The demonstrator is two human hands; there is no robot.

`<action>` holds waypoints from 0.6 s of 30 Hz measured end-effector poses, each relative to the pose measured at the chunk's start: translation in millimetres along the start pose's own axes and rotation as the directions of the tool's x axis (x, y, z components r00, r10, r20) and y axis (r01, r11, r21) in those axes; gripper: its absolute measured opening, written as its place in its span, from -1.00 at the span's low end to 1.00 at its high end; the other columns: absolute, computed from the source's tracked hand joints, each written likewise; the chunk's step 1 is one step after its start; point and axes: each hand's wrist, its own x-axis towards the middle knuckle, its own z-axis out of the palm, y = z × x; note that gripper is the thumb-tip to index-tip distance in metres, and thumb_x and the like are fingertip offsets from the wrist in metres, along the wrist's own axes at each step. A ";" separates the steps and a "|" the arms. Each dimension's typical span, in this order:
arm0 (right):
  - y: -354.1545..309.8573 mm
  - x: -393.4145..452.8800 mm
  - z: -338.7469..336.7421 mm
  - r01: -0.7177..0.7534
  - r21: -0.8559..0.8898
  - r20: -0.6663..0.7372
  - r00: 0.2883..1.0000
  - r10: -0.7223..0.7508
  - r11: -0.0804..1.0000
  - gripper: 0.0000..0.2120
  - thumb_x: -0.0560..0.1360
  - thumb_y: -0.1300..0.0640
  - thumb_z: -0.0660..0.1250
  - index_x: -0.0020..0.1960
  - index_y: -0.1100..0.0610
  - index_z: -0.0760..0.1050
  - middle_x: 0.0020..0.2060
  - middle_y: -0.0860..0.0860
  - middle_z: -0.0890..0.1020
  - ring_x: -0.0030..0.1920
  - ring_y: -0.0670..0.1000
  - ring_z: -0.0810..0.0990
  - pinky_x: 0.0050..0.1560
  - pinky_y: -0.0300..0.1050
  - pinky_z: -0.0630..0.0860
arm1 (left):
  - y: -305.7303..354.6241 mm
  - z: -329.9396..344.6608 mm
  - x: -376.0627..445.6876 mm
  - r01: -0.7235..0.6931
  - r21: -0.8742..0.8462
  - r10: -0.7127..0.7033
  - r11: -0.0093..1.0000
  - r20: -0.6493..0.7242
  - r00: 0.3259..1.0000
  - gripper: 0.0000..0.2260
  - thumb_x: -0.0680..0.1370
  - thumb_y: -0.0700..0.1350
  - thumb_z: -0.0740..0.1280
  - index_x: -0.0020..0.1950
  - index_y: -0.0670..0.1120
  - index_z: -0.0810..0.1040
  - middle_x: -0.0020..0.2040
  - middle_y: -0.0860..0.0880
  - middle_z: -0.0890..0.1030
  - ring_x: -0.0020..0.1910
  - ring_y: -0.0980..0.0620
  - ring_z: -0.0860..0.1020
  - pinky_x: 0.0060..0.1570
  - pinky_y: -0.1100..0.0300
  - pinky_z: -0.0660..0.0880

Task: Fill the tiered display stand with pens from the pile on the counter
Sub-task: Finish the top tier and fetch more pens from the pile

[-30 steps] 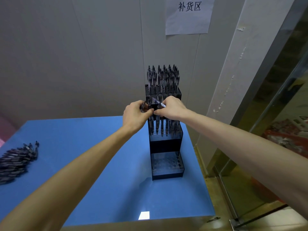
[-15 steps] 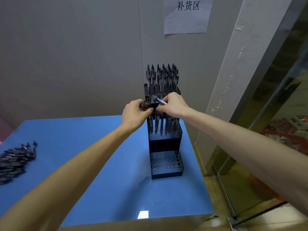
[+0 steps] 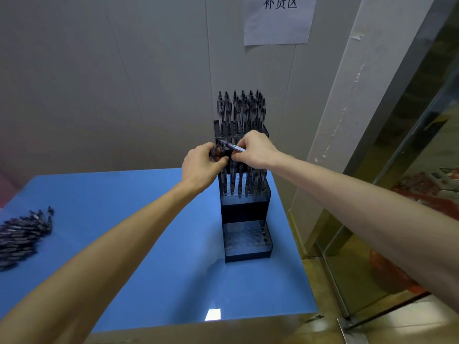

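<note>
A black tiered display stand (image 3: 244,209) stands at the right of the blue counter (image 3: 154,244). Its top tier is packed with upright pens (image 3: 241,110); the middle tier holds several; the lowest tier (image 3: 246,235) shows bare holes. My left hand (image 3: 201,166) grips a small bundle of pens beside the stand's middle tier. My right hand (image 3: 257,151) pinches one pen (image 3: 231,146), which lies slanted with its tip pointing up-left, above the middle tier. A pile of dark pens (image 3: 22,234) lies at the counter's left edge.
The stand backs onto a grey wall with a paper sign (image 3: 278,18). A glass door (image 3: 409,194) with a metal frame is right of the counter. The counter's near edge runs along the bottom of the view.
Both hands have stayed at the stand's middle tier. The pen in my right hand keeps its slant. The view has shifted slightly.
</note>
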 end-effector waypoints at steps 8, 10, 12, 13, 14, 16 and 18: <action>-0.3 -1.7 6.9 0.018 -0.053 0.089 0.996 -0.013 0.998 -0.91 0.50 0.12 0.46 -0.16 0.10 0.67 -0.39 -0.01 0.56 -0.38 -0.03 0.47 -0.38 -0.14 0.35 | -7.4 1.1 -2.1 0.047 -0.006 -0.047 0.999 0.037 0.998 -0.81 0.52 0.08 0.45 -0.17 0.01 0.55 -0.29 0.10 0.57 -0.29 0.06 0.50 -0.36 0.14 0.38; 2.7 -3.8 7.0 0.028 -0.008 0.073 0.997 -0.027 1.000 -0.82 0.54 0.07 0.41 -0.19 0.13 0.64 -0.45 -0.01 0.50 -0.42 -0.03 0.42 -0.38 -0.13 0.32 | -7.9 2.7 -4.9 0.049 0.008 -0.050 0.999 0.043 0.998 -0.80 0.53 0.07 0.45 -0.21 0.06 0.50 -0.32 0.15 0.52 -0.33 0.15 0.46 -0.38 0.18 0.30; 5.7 -6.3 5.9 0.058 0.049 0.022 0.998 -0.059 0.997 -0.75 0.57 0.01 0.35 -0.19 0.13 0.63 -0.43 -0.01 0.52 -0.41 -0.02 0.44 -0.32 -0.10 0.37 | -7.1 5.1 -5.3 0.063 0.013 -0.063 0.998 0.040 0.997 -0.83 0.53 0.07 0.45 -0.15 0.04 0.53 -0.29 0.16 0.55 -0.29 0.15 0.50 -0.35 0.18 0.32; 7.0 -7.8 4.8 0.071 0.073 -0.012 0.997 -0.071 0.995 -0.74 0.58 -0.01 0.33 -0.20 0.09 0.62 -0.42 -0.02 0.55 -0.40 -0.03 0.46 -0.29 -0.09 0.41 | -5.8 5.9 -4.7 0.068 0.012 -0.068 0.998 0.039 0.997 -0.83 0.53 0.07 0.45 -0.13 0.02 0.56 -0.27 0.15 0.57 -0.26 0.11 0.53 -0.33 0.17 0.35; 8.5 -8.9 3.9 0.076 0.092 -0.049 0.996 -0.072 0.993 -0.76 0.59 -0.02 0.32 -0.20 0.03 0.61 -0.41 -0.04 0.57 -0.39 -0.04 0.48 -0.27 -0.08 0.44 | -4.2 6.8 -3.5 0.071 0.014 -0.071 0.997 0.043 0.997 -0.83 0.52 0.08 0.45 -0.12 0.01 0.57 -0.25 0.14 0.59 -0.23 0.06 0.55 -0.30 0.16 0.39; 11.4 -12.1 2.5 0.069 0.114 -0.117 0.992 -0.055 0.991 -0.77 0.58 -0.05 0.31 -0.22 -0.06 0.59 -0.40 -0.05 0.61 -0.36 -0.04 0.57 -0.21 -0.06 0.53 | 0.4 8.3 -0.7 0.075 0.037 -0.078 0.996 0.072 0.994 -0.82 0.52 0.07 0.45 -0.18 0.03 0.53 -0.27 0.11 0.60 -0.24 0.02 0.57 -0.31 0.15 0.42; 15.3 -15.2 2.5 0.055 0.139 -0.162 0.986 -0.032 0.989 -0.76 0.58 -0.07 0.30 -0.18 -0.03 0.65 -0.41 -0.05 0.64 -0.30 -0.03 0.65 -0.15 -0.08 0.58 | 3.7 10.5 0.0 0.088 0.093 -0.099 0.992 0.120 0.988 -0.78 0.51 0.04 0.45 -0.24 0.04 0.48 -0.32 0.09 0.57 -0.27 -0.03 0.55 -0.37 0.17 0.37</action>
